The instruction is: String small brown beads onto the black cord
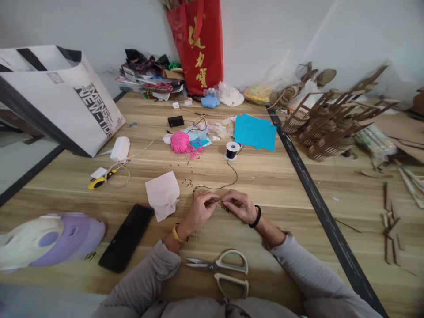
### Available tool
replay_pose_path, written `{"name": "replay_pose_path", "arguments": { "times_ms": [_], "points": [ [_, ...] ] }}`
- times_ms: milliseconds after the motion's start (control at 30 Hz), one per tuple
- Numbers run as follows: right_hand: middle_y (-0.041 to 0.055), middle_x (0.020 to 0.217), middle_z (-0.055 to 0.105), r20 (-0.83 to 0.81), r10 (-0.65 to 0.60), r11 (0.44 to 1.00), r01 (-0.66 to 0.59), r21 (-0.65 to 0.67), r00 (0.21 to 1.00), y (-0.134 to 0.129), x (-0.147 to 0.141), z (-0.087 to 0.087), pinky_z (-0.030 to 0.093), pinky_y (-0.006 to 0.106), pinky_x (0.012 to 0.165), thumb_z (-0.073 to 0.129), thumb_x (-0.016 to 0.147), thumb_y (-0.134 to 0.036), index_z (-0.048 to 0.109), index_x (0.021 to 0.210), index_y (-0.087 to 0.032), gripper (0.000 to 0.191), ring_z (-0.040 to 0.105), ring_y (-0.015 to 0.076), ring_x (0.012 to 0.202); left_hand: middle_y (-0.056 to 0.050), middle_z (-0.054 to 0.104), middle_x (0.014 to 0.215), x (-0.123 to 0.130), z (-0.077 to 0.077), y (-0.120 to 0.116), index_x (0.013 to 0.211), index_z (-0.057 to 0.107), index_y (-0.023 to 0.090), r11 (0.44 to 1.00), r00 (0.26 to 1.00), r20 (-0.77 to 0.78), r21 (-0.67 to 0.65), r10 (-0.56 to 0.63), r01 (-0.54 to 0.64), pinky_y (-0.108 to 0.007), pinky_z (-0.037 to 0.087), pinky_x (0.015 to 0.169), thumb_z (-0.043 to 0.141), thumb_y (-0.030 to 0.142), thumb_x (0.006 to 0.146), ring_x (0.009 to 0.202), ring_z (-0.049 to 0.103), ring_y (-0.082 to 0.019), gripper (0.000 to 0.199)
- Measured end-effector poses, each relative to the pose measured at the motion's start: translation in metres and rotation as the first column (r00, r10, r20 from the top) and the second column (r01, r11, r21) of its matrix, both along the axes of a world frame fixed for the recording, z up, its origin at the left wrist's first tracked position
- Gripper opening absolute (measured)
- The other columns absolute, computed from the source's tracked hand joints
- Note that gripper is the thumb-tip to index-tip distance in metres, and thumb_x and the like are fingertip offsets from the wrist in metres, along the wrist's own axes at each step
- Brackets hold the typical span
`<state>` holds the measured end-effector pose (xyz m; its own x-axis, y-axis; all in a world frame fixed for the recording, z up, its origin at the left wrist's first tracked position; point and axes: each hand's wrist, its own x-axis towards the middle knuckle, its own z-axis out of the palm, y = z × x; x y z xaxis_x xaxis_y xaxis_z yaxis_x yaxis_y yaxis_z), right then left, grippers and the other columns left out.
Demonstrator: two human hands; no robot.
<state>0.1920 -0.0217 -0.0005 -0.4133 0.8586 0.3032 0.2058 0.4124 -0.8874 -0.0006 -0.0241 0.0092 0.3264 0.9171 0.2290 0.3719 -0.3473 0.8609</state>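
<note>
My left hand [201, 209] and my right hand [241, 206] meet over the table, both closed in a pinch. Between the fingertips shows a small yellow bead [219, 202] on a thin cord that both hands grip. Dark reddish beads [226, 208] hang just under my right fingers. More coloured beads [194, 190] lie beyond my left hand. A black cord [236, 176] curves from there back to a white-rimmed spool [233, 147]. The fingers partly cover the strand. White-handled scissors [217, 266] lie with blades apart, nearer to my body.
Left of my hands are a crumpled tissue [162, 194], a black phone [126, 238] and a yellow cutter [98, 182]. Farther back lie pink yarn [180, 142] and blue sheets [255, 132]. Brown woven-looking crafts [326, 126] stand right of the black table strip [318, 207].
</note>
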Motion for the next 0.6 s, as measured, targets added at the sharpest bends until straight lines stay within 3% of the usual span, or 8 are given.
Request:
{"name": "replay_pose_path", "arguments": {
  "times_ms": [100,200,367,600],
  "points": [
    [0.0065,0.078,0.063,-0.009,-0.016,0.999,0.016,0.033,1.0,0.0,-0.001,0.003,0.048,0.025,0.055,0.057,0.09,-0.039,0.065,0.085,-0.018,0.023,0.058,0.0142,0.063,-0.009,0.067,0.103,0.0,0.009,-0.003,0.112,0.06,0.016,0.999,0.999,-0.003,0.002,0.033,-0.033,-0.031,0.05,0.079,0.053,0.002,0.071,0.095,0.062,-0.02,0.044],
    [0.0078,0.081,0.064,-0.017,-0.016,0.995,0.018,0.099,1.0,0.0,-0.002,0.008,0.05,0.029,0.062,0.056,0.091,-0.038,0.065,0.085,-0.018,0.022,0.06,0.0167,0.07,-0.009,0.067,0.107,0.0,0.013,-0.004,0.118,0.057,0.016,1.0,1.0,-0.003,0.012,-0.004,0.004,-0.035,0.049,0.09,0.053,0.002,0.07,0.1,0.061,-0.021,0.05],
    [0.0078,0.08,0.066,-0.011,0.0,0.991,0.001,0.135,1.0,0.001,-0.001,0.011,0.051,0.034,0.072,0.053,0.092,-0.037,0.065,0.087,-0.019,0.021,0.061,0.0195,0.078,-0.007,0.07,0.094,0.001,0.004,-0.004,0.113,0.06,0.017,0.998,0.999,0.027,-0.035,-0.041,0.042,-0.033,0.051,0.087,0.06,0.013,0.076,0.09,0.065,-0.02,0.037],
    [0.0081,0.08,0.064,0.01,0.004,0.992,-0.005,0.125,1.0,0.001,0.001,0.006,0.05,0.031,0.065,0.054,0.092,-0.035,0.066,0.089,-0.019,0.02,0.059,0.0179,0.073,-0.007,0.07,0.082,0.003,-0.001,-0.004,0.087,0.068,0.013,0.994,0.998,0.05,-0.104,-0.037,0.042,-0.027,0.053,0.071,0.064,0.018,0.077,0.073,0.064,-0.015,0.012]
  ]
}}
